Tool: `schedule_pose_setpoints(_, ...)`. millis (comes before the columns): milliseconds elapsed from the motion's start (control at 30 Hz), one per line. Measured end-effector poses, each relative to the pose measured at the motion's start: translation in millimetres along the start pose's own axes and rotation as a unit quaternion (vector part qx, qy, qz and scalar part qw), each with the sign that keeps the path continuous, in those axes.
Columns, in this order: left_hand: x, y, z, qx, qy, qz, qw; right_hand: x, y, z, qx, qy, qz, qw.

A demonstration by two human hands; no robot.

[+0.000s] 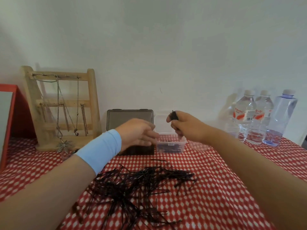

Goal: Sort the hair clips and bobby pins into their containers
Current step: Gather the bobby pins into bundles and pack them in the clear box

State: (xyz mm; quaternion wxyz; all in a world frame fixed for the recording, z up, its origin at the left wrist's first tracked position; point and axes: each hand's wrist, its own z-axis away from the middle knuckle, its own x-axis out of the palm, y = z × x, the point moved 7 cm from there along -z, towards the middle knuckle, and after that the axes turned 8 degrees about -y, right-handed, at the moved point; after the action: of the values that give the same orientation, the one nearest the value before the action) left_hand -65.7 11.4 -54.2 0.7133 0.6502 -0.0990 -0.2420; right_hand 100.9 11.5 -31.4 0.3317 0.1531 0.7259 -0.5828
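R hand pinches pins over box, L hand slack-fingered beside it; loose release cd scatter pins past the rim.

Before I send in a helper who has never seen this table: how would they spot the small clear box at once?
On the red-and-white tablecloth, look by the back wall between the wooden jewellery stand and the water bottles. Of two open boxes there, the clear plastic box is the right-hand one, see-through, unlike the dark box beside it.
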Motion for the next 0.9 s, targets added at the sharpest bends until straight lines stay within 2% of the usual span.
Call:
schedule_pose_setpoints(100,-22,19,-21,0.089,0.094,-0.178,0.975,4,9,-26,0.02,-0.065,0.231,0.971)
schedule_pose_setpoints(167,-20,24,-35,0.126,0.089,-0.287,0.946,11,22,-41,0.039,-0.098,0.3,0.948)
schedule_pose_setpoints(233,-13,19,-49,0.13,0.064,-0.359,0.922,17,33,-53,0.053,-0.117,0.327,0.936)
schedule_pose_setpoints(367,-1,-1,-73,0.107,0.03,-0.451,0.886,25,45,-62,0.049,-0.153,0.325,0.932)
schedule_pose_setpoints(567,14,-15,-80,0.13,0.011,-0.511,0.85,7,55,-58,0.012,-0.116,0.251,0.961)
schedule_pose_setpoints(767,26,-32,-78,0.103,-0.053,-0.608,0.786,11,54,-51,0.0,-0.135,0.29,0.947)
schedule_pose_setpoints(900,22,-15,-65,0.161,-0.01,-0.574,0.803,-1,31,-42,-0.025,-0.072,0.27,0.96)
